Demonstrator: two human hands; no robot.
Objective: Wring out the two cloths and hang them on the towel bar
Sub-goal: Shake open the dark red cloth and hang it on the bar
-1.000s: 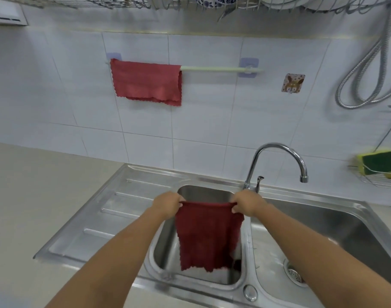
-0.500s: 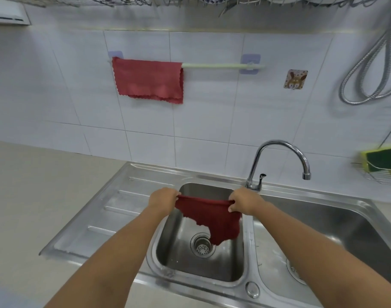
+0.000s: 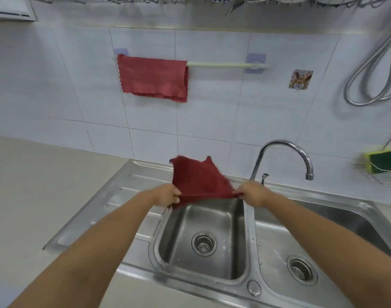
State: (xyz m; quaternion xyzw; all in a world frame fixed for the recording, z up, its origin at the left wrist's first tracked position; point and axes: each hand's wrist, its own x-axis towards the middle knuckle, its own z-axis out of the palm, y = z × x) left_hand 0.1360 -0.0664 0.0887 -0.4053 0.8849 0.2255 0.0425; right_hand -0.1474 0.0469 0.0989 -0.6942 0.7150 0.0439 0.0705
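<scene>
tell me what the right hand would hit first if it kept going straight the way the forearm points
Probably the base of the faucet, which stands just beyond the right hand, then the tiled wall. Depth is unclear from this one view.

Dark red cloth, lighter red cloth, pale green towel bar

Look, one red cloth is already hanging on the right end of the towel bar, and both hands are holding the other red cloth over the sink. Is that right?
Almost. The hanging cloth is on the left end of the towel bar, not the right; the right part is bare. The head view shows it. The rest holds: the left hand and the right hand hold the other red cloth over the sink.
</scene>
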